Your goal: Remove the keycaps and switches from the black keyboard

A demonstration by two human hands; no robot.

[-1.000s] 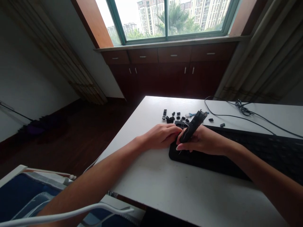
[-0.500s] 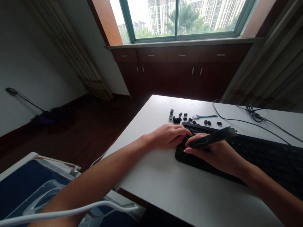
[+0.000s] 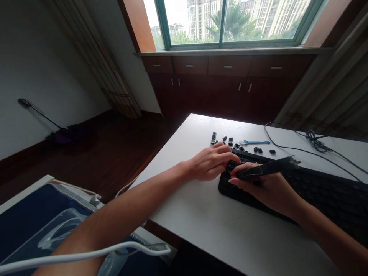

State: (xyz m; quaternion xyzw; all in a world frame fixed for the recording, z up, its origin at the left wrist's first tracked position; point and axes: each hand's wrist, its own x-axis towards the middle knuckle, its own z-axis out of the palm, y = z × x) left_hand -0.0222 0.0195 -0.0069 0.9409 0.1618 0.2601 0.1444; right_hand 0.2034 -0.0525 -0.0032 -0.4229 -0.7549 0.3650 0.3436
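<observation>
A black keyboard [image 3: 316, 191] lies on the white table, some keys gone from its left end. My right hand [image 3: 270, 188] is closed around a black brush-like tool [image 3: 266, 168]. Its frayed tip points up and to the right, and thin wires show by my fingers at its lower end. My left hand [image 3: 211, 163] reaches over the keyboard's left end with fingers bent and somewhat apart. Nothing shows in it; its thumb is hidden. Behind the keyboard lie several loose black keycaps [image 3: 230, 139], some partly covered by my left hand.
A small blue brush [image 3: 255, 142] with pale bristles lies beyond the keyboard. A black cable [image 3: 313, 142] is bundled at the back right. The white table [image 3: 184, 207] has its left edge beside my left forearm. A white tube [image 3: 86, 255] crosses in front, above a blue fabric item [image 3: 25, 222].
The view has shifted, so the scene sits slightly further right. My left hand has risen a little, its fingers more spread, covering some keycaps. My right hand keeps its grip on the tool.
</observation>
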